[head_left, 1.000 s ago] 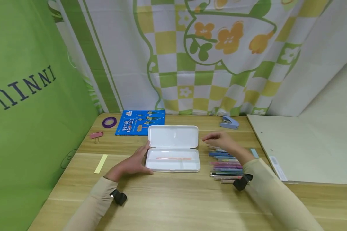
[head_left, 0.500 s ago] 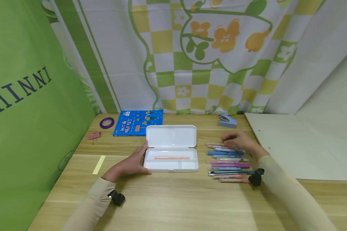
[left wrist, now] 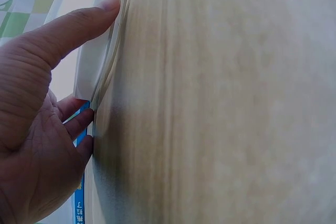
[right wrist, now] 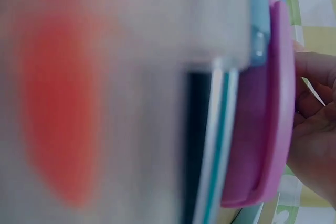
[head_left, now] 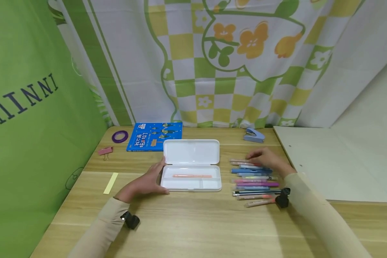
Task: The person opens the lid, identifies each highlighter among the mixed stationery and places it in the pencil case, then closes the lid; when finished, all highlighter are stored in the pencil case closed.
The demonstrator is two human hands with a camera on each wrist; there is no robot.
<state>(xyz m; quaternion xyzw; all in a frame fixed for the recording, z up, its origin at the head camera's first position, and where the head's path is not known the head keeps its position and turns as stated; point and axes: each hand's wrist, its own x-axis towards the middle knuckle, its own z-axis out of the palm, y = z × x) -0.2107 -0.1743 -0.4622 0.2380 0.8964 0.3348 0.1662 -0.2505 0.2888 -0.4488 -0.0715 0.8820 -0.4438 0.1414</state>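
An open white pencil case (head_left: 191, 152) lies on the table, one orange pen (head_left: 192, 176) in its lower half. My left hand (head_left: 147, 182) holds the case's left end. Its thumb (left wrist: 79, 27) lies along the front edge and its other fingers bend at the left side. Right of the case lies a row of pens and pencils (head_left: 256, 184) in pink, blue, purple and dark colours. My right hand (head_left: 264, 158) bends over the far end of this row, fingertips at the farthest pale pen (head_left: 238, 160). Whether it pinches this pen I cannot tell.
A blue book (head_left: 154, 137) lies behind the case, with purple tape (head_left: 119, 136) and a pink binder clip (head_left: 105, 151) to its left. A yellow strip (head_left: 110, 183) is near the left hand. A stapler (head_left: 253, 135) and a large pale board (head_left: 325, 165) are at the right.
My right hand has moved right from beside the case lid to the far pens. The nearest pen in the row has tilted slightly. My left hand stays on the case.
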